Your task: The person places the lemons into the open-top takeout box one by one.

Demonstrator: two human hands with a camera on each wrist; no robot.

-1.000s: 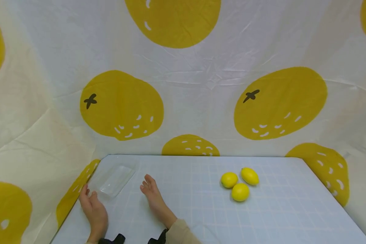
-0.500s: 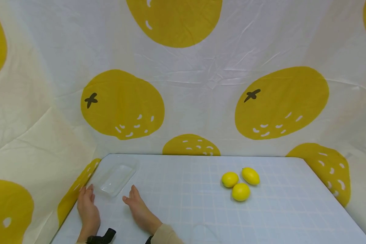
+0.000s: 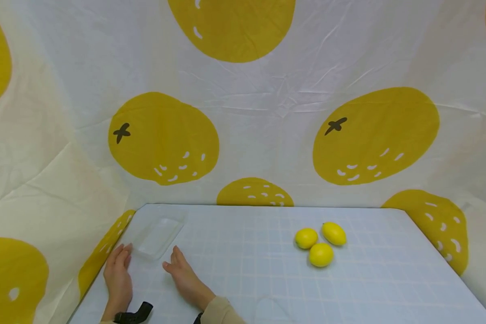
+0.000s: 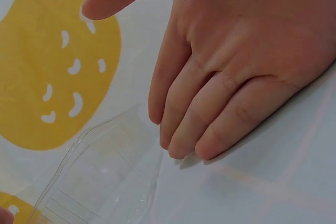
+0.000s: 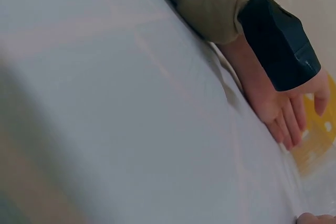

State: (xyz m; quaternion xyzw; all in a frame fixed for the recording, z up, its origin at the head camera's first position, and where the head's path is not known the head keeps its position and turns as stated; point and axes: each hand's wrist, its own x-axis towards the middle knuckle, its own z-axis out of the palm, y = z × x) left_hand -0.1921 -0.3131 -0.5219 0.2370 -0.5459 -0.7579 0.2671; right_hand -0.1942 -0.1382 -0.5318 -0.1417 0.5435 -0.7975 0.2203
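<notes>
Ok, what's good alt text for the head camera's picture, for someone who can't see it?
A person's left grip and right grip, both bare hands, are near a clear plastic tray on the left of a checked tabletop. Three lemons sit farther right, before a white cloth printed with yellow fruit.

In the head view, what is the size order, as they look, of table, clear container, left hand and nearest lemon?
1. Table
2. Clear container and left hand: too alike to rank
3. Nearest lemon
</notes>
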